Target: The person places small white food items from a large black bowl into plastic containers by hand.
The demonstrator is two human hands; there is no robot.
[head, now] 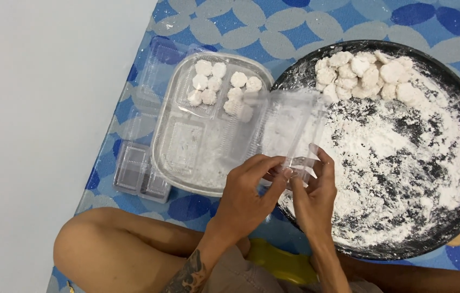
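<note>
Clear, thin plastic is what both hands hold: the left hand (249, 190) and the right hand (312, 190) each pinch the near edge of a hinged clamshell box (287, 130), grip narrow, fingertips meeting at its rim, seemingly to pull the two halves apart. The box hangs open in the air over the gap between a transparent compartment tray (186, 163) and a wide black round pan (458, 217). The tray's far sections hold small, floury white balls (208, 81), its near sections only powder. More rough, dusted dough balls (365, 73) crowd the pan's far edge, above loose white flour (393, 163). Spare empty boxes (138, 171) lie left on a blue patterned mat (230, 24).
</note>
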